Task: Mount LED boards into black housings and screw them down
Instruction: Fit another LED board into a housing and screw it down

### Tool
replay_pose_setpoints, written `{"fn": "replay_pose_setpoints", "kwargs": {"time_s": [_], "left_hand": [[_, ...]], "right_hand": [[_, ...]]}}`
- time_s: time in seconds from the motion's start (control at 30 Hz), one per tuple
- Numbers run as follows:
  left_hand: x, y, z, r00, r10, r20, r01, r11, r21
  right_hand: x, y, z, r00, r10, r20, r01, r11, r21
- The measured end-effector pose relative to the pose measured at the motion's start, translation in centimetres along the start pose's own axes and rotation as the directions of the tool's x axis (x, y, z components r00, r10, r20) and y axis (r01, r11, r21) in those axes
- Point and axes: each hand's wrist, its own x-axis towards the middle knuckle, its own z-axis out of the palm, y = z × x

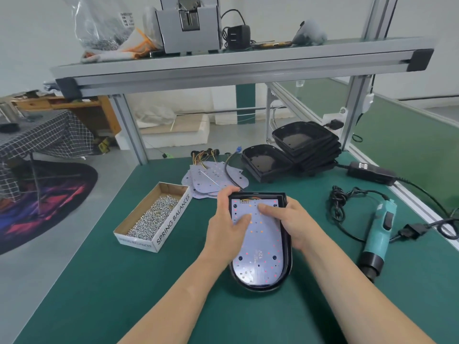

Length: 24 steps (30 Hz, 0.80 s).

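Note:
A white LED board (263, 254) lies inside a black housing (286, 271) on the green mat in front of me. My left hand (229, 224) grips the housing's far left corner, fingers curled over its rim and thumb pressing on the board. My right hand (285, 219) holds the right side, its thumb flat on the board's upper part. Orange wires show at the housing's far end. A pile of loose LED boards (211, 180) with wires lies behind. Empty black housings (305, 147) are stacked at the back right.
An open cardboard box of screws (154, 214) sits to the left. A teal electric screwdriver (377, 234) lies to the right with its coiled cable and a black power adapter (370, 172). An aluminium shelf frame (223, 68) spans overhead.

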Motion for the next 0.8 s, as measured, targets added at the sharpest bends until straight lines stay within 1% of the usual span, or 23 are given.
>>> {"fn": "replay_pose_setpoints", "kwargs": {"time_s": [0.13, 0.2, 0.27, 0.3, 0.33, 0.37, 0.4, 0.43, 0.47, 0.5, 0.53, 0.57, 0.6, 0.63, 0.73, 0.8], "left_hand": [[-0.1, -0.1, -0.4, 0.997, -0.073, 0.009, 0.073, 0.997, -0.008], [0.0, 0.3, -1.2, 0.988, -0.109, 0.108, 0.104, 0.993, 0.049], [0.8, 0.5, -2.5, 0.959, -0.182, 0.217, 0.148, 0.975, 0.164], [1.7, 0.3, -3.7, 0.959, -0.195, 0.206, 0.146, 0.962, 0.232], [2.9, 0.0, -5.2, 0.976, -0.180, 0.122, 0.135, 0.941, 0.311], [4.4, -0.4, -7.2, 0.986, -0.165, -0.004, 0.152, 0.901, 0.407], [5.8, -0.9, -9.4, 0.979, -0.174, -0.111, 0.206, 0.828, 0.521], [6.9, -1.5, -11.6, 0.966, -0.207, -0.157, 0.259, 0.711, 0.654], [7.8, -2.2, -13.7, 0.950, -0.272, -0.150, 0.283, 0.561, 0.778], [8.2, -2.8, -15.4, 0.927, -0.358, -0.116, 0.269, 0.415, 0.869], [8.4, -3.4, -16.5, 0.898, -0.433, -0.071, 0.221, 0.308, 0.925], [8.4, -4.0, -17.0, 0.874, -0.485, -0.023, 0.164, 0.252, 0.954], [8.3, -4.6, -17.1, 0.866, -0.500, 0.016, 0.123, 0.244, 0.962], [8.2, -5.3, -17.1, 0.872, -0.488, 0.038, 0.103, 0.260, 0.960], [8.0, -6.6, -16.6, 0.921, -0.388, 0.046, 0.092, 0.330, 0.940], [7.8, -7.2, -16.5, 0.940, -0.334, 0.074, 0.055, 0.361, 0.931]], "right_hand": [[0.6, 0.2, 0.0, 1.000, 0.010, 0.000, -0.010, 0.998, -0.067], [0.9, 0.2, -0.1, 1.000, 0.015, 0.016, -0.013, 0.993, -0.120], [1.1, 0.5, -0.4, 1.000, 0.016, 0.019, -0.013, 0.987, -0.159], [1.1, 0.7, -0.5, 1.000, 0.016, 0.014, -0.013, 0.986, -0.168], [1.2, 1.0, -0.7, 1.000, 0.015, 0.003, -0.014, 0.985, -0.173], [1.2, 1.3, -0.7, 1.000, 0.009, -0.010, -0.011, 0.983, -0.186], [1.2, 1.7, -0.8, 1.000, -0.001, -0.026, -0.004, 0.980, -0.198], [1.2, 2.0, -0.8, 0.999, -0.011, -0.045, 0.002, 0.980, -0.201], [1.2, 2.5, -0.8, 0.998, -0.017, -0.068, 0.004, 0.982, -0.188], [1.1, 2.8, -0.9, 0.995, -0.020, -0.095, 0.005, 0.987, -0.159], [1.0, 3.1, -0.9, 0.993, -0.024, -0.115, 0.008, 0.992, -0.130], [0.9, 3.2, -1.0, 0.992, -0.035, -0.125, 0.020, 0.993, -0.119], [0.8, 3.3, -1.1, 0.990, -0.051, -0.128, 0.034, 0.990, -0.136], [0.7, 3.3, -1.1, 0.990, -0.070, -0.124, 0.049, 0.984, -0.169], [0.6, 3.2, -1.1, 0.986, -0.108, -0.128, 0.075, 0.968, -0.238], [0.7, 3.2, -1.0, 0.984, -0.120, -0.131, 0.082, 0.960, -0.266]]}}
